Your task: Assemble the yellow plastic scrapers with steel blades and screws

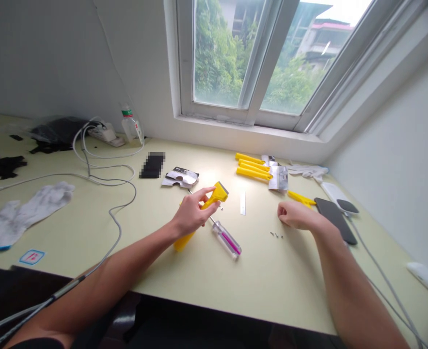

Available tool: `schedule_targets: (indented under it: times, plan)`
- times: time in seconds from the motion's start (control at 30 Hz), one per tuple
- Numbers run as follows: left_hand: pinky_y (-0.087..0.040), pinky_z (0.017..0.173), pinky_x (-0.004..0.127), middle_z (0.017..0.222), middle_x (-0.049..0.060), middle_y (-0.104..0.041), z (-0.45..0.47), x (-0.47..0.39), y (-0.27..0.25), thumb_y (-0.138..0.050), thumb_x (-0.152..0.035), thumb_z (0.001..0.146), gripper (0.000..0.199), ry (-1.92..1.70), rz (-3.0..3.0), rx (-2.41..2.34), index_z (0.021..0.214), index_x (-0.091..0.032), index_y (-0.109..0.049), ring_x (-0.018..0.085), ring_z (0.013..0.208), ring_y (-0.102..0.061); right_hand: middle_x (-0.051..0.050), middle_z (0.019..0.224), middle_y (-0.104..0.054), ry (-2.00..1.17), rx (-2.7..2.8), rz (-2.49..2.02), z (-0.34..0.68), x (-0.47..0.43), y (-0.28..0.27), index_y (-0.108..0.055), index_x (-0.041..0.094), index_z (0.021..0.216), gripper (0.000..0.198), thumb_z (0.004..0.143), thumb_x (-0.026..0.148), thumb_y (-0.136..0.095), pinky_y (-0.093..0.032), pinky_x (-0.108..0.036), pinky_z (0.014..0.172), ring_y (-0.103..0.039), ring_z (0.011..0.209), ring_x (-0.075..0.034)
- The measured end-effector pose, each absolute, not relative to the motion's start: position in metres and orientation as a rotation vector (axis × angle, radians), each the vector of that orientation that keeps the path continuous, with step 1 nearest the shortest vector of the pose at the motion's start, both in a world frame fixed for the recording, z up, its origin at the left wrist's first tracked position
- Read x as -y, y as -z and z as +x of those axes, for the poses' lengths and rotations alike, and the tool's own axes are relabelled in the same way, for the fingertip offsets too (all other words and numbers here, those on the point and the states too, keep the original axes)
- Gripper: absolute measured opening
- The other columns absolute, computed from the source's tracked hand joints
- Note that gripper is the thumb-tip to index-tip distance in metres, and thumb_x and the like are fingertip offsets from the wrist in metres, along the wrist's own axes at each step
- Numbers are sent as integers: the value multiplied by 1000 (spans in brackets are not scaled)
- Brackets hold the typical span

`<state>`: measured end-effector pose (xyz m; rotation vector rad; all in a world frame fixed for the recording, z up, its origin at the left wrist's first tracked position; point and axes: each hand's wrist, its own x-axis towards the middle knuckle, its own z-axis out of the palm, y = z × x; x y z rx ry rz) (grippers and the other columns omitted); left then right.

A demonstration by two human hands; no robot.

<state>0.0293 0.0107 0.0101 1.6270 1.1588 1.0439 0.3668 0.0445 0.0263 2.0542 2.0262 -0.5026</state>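
A yellow scraper [219, 192] is gripped in my left hand [194, 209], its head tilted up and to the right and its handle end showing below the wrist. Under that hand lies a screwdriver [228, 240] with a clear and purple handle. To the right of the scraper head, a flat metal blade [243, 203] rests on the table. My right hand [290, 214] is closed near the table, fingers curled inward; whatever they hold, if anything, is hidden. Several small screws [277, 235] lie just below it, and a yellow plastic piece [301, 198] is behind it.
Several yellow-handled scrapers [253, 167] lie near the window. Opened packaging [180, 177] sits left of them. A black phone-like slab [335, 220] is at the right. A white glove [28, 213], grey cables [117, 218] and a bottle [131, 128] occupy the left side.
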Motion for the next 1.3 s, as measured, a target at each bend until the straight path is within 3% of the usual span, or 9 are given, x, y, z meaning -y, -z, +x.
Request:
schedule_targets:
  times: [0.2,0.33,0.4,0.53,0.7,0.93,1.3]
  plan:
    - [-40,37,20,74,-3,-55,34,-12,-6,-68,-49,84,54,-1037,1374,-969,126,-18,-58,7,38,-53,-7,82,-68,367,-2213,2131,356,-43,-12,-61,17,83,12,78,20,-50,-37,-28,60,-59,73,-18]
    - [-34,35,17,67,-5,-53,36,-12,-7,-70,-46,83,38,-1009,1175,-790,102,-15,-58,5,36,-48,-4,87,-69,430,-2419,2136,349,-43,-7,-65,19,99,25,85,22,-45,-44,-26,67,-60,74,-15]
    - [-31,35,15,66,-5,-52,36,-11,-8,-68,-45,84,34,-968,1104,-735,96,-16,-56,4,35,-46,-4,92,-69,506,-2647,2133,342,-41,-5,-68,20,97,25,88,25,-46,-46,-27,70,-61,75,-14]
    - [-30,35,14,66,-5,-52,37,-8,-8,-64,-44,88,31,-858,1026,-674,98,-17,-56,3,35,-44,-5,90,-69,712,-3149,2045,315,-30,-2,-70,20,94,18,89,32,-56,-50,-29,71,-63,77,-15]
    - [-27,34,14,66,-5,-52,40,-7,-6,-62,-43,89,28,-784,1011,-673,97,-17,-54,2,34,-42,-4,87,-69,907,-3452,1866,277,-10,-3,-68,21,96,11,88,26,-62,-53,-30,71,-63,75,-15]
    - [-29,35,14,66,-4,-52,43,-3,-6,-62,-45,89,33,-717,1076,-660,107,-17,-58,3,35,-43,-3,87,-72,894,-3496,1742,259,4,-7,-67,22,97,10,89,22,-61,-52,-29,69,-63,73,-13]
    - [-28,34,14,68,-4,-52,43,-1,-5,-62,-44,90,29,-688,1058,-612,101,-17,-57,2,35,-44,-4,86,-61,1339,-3395,1895,254,-1,0,-69,22,89,9,87,30,-66,-47,-30,68,-55,75,-14]
